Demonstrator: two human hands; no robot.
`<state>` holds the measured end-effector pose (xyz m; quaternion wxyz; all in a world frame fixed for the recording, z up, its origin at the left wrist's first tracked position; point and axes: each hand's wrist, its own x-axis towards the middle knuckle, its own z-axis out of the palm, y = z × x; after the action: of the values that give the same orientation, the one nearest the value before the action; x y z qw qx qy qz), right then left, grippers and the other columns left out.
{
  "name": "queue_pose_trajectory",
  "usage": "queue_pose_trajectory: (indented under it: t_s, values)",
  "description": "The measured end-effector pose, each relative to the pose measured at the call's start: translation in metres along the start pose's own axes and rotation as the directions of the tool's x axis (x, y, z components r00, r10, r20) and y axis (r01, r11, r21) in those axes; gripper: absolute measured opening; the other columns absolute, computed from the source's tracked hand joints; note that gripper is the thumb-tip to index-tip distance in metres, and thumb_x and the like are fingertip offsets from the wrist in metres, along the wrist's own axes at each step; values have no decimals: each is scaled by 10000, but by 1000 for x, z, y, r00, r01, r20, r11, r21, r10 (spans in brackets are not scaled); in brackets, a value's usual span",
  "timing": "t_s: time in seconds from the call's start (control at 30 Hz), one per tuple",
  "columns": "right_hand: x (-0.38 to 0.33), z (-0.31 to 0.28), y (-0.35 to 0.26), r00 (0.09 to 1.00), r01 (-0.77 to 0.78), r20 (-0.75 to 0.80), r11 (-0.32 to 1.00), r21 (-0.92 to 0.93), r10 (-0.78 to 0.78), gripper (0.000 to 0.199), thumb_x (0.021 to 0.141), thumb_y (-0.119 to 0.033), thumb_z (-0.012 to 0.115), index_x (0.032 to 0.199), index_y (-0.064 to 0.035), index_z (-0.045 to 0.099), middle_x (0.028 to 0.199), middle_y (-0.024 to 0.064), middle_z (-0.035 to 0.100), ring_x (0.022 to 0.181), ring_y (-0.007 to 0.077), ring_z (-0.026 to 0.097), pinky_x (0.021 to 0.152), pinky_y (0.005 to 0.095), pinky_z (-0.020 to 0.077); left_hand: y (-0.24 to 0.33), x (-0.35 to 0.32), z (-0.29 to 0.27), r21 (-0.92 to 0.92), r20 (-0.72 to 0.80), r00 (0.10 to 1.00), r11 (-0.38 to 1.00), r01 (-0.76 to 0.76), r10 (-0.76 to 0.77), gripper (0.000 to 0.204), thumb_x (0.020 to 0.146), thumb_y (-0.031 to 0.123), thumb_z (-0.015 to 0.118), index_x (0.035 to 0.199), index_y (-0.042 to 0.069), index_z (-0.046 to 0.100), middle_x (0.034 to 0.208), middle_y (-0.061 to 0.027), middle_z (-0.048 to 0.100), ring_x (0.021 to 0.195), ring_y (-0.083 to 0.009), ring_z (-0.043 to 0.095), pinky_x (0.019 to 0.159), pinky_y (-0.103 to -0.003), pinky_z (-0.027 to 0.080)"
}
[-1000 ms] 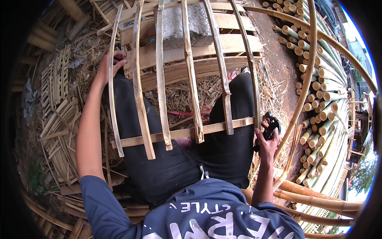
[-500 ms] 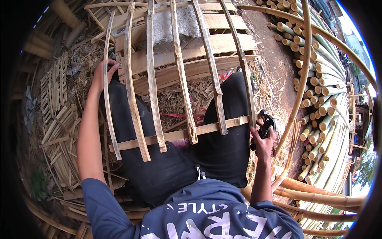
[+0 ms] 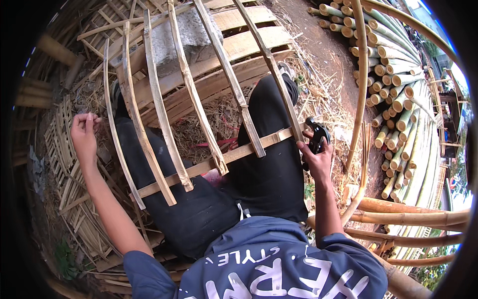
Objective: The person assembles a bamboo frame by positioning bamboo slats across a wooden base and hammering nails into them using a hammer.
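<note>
Outward from the pale, slatted bamboo frame [image 3: 185, 67] the left hand [image 3: 83, 135] had swung, fingers half-curled, their grip impossible to tell; the right hand [image 3: 318, 158] closed round a black handheld tool [image 3: 316, 135] at the frame's corner; the frame spanned black trousers [image 3: 199, 217].

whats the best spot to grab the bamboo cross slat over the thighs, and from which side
Probably best to pinch the bamboo cross slat at its left end, coming from the left: that end pokes just past the leftmost long slat, leaving a short free stub. Its right end is crowded by the right hand and black tool.
</note>
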<state>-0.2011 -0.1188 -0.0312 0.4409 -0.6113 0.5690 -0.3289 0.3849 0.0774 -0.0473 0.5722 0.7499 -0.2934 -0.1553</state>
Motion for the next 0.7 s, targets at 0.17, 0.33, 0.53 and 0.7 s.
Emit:
queue_pose_trajectory:
  t_s: [0.17, 0.33, 0.53, 0.7]
  values:
    - [5, -2, -6, 995, -63, 84, 998, 16, 62, 426, 818, -180, 862, 1179, -13, 712, 754, -37, 646, 636, 45, 556, 592, 220, 428, 69, -36, -29, 98, -171, 967, 979, -176, 191, 173, 1017, 85, 626, 1148, -27, 615, 1059, -78, 663, 979, -144, 657, 945, -283, 537]
    - [5, -3, 6, 999, -12, 51, 999, 44, 10, 416, 807, -162, 874, 1160, -8, 719, 974, 54, 718, 840, 115, 691, 763, 262, 545, 155, -112, 39, 91, -225, 923, 950, -298, 311, 153, 992, 11, 635, 1130, -54, 641, 1048, -97, 654, 923, -152, 658, 903, -280, 546]
    - [1, -4, 9, 998, 30, 57, 993, 110, -36, 340, 802, -176, 879, 1095, -46, 763, 1115, 71, 699, 879, 114, 655, 791, 273, 528, 196, -193, 143, 4, 79, 860, 862, -507, 505, 226, 798, -121, 765, 1004, -46, 711, 927, -112, 658, 871, -175, 655, 768, -293, 553]
    - [2, -1, 5, 995, 50, 68, 977, 208, -66, 345, 828, -150, 859, 1121, -25, 726, 875, -31, 712, 716, 27, 586, 664, 205, 463, 201, -202, 218, -218, 323, 819, 880, -422, 474, 154, 809, -122, 745, 933, -33, 728, 953, -106, 654, 950, -216, 671, 837, -309, 558]
